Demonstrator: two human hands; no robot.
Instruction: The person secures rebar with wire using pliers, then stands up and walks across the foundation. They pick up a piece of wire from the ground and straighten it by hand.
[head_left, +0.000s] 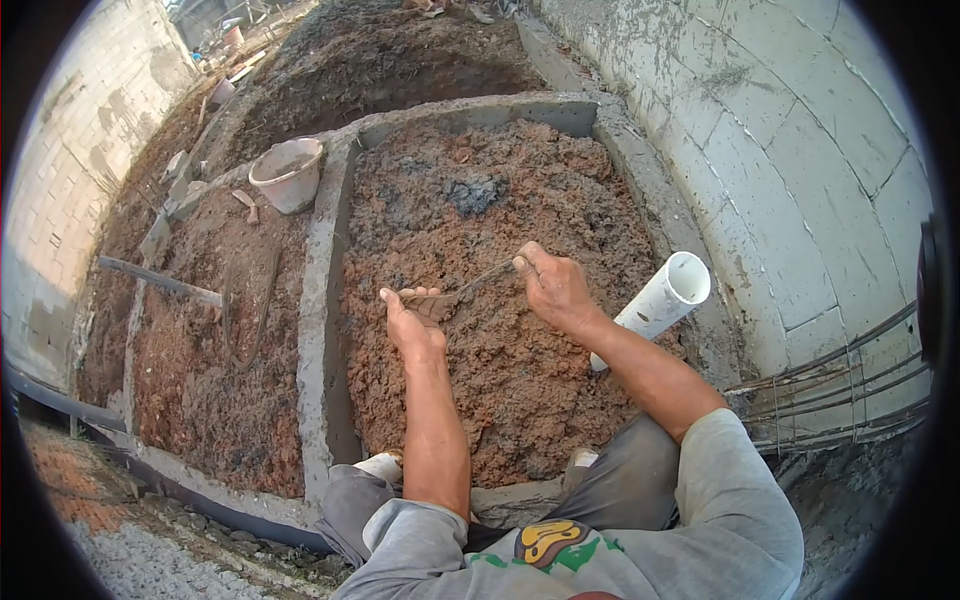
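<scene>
Over the reddish-brown soil (480,380), my right hand (560,292) is closed around the handle end of a thin trowel (437,299). My left hand (416,318) holds the trowel's flat blade, thumb on one side and fingers beneath it. The handle is mostly hidden inside my right fist. A white plastic pipe (650,312) stands tilted out of the soil beside my right forearm, apart from my hand.
Low concrete beams (322,330) frame the soil. Left of them are a mud-stained bucket (287,178), a grey pipe (160,279) and a looped cord (262,318). A block wall (770,160) rises on the right, with rebar (830,392) near my right elbow.
</scene>
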